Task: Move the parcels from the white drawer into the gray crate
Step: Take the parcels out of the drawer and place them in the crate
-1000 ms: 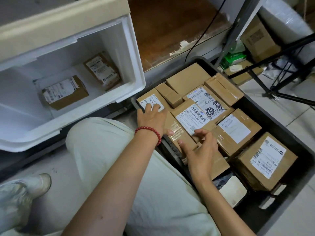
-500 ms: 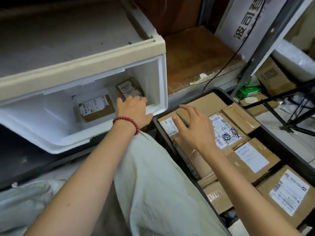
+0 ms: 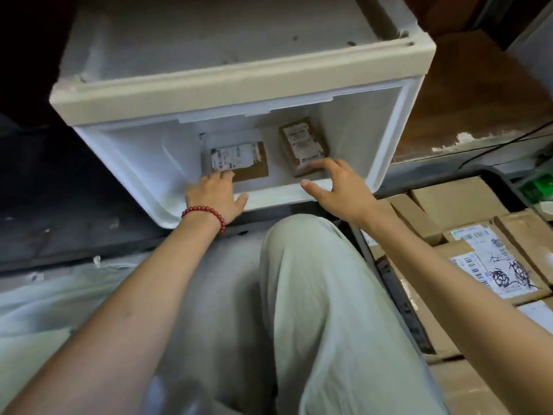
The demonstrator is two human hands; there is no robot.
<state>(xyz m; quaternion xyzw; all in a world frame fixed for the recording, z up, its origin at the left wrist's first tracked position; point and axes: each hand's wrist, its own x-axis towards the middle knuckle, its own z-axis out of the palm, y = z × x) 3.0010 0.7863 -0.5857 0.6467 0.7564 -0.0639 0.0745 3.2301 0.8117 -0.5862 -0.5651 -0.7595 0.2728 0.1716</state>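
Note:
Two small brown parcels with white labels lie in the open white drawer (image 3: 389, 139). My left hand (image 3: 214, 194), with a red bead bracelet, reaches over the front rim and its fingertips touch the near edge of the left parcel (image 3: 239, 160). My right hand (image 3: 338, 187) hovers spread over the front rim, fingers above the near end of the right parcel (image 3: 300, 145), thumb apart. Neither hand grips anything. The gray crate (image 3: 490, 172) at the right holds several cardboard parcels.
My knee in light trousers (image 3: 314, 295) fills the middle foreground between the drawer and the crate. A wooden shelf (image 3: 466, 94) runs behind the crate. A green packet (image 3: 535, 187) lies past the crate's far corner. Dark floor lies at the left.
Both hands have left the crate and moved left into the drawer. The left hand now touches the left parcel; the right hand has come over the right parcel. My view has swung toward the drawer.

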